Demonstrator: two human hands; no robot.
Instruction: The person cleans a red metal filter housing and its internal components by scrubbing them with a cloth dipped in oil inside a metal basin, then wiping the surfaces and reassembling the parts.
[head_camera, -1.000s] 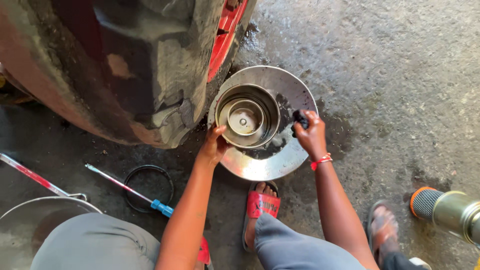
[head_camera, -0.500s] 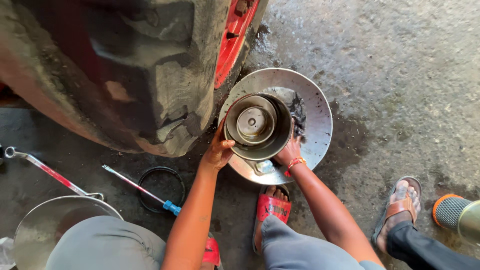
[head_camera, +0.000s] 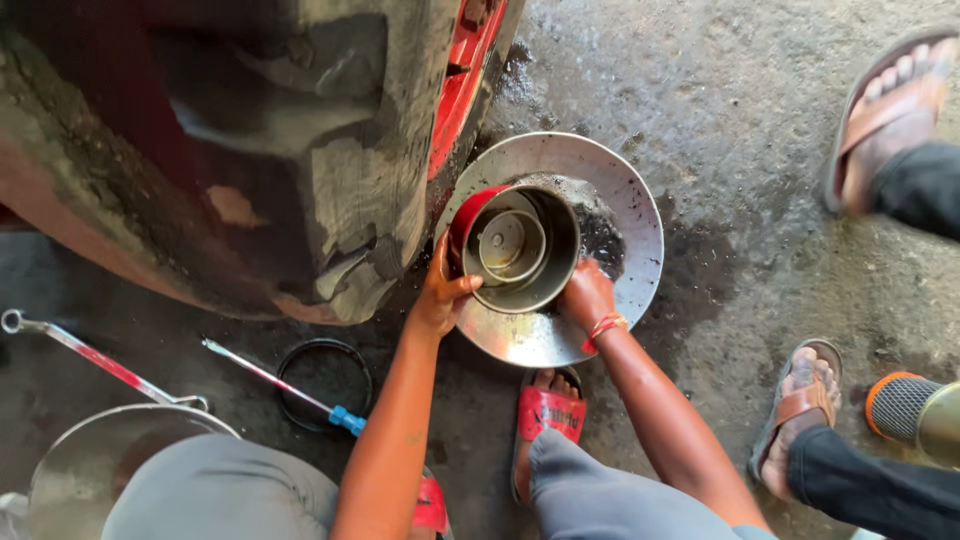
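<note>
The left hand (head_camera: 440, 295) cups the left wall of a round metal hub (head_camera: 520, 250), fingers curled onto its rim; the right hand (head_camera: 588, 293) presses against the near right wall, fingers wrapped low around it. Both hands clasp the hub from opposite sides, so it sits directly between them and just beyond the wrists, about equally close to each. Its open mouth faces up, the axis roughly upright and tilted slightly, with a smaller ring visible inside. The hub stands in a shallow metal basin (head_camera: 630, 215) on the concrete floor (head_camera: 760, 110), holding dark, dirty liquid on the far right. Just left of it rises a large worn tyre (head_camera: 230, 150).
</note>
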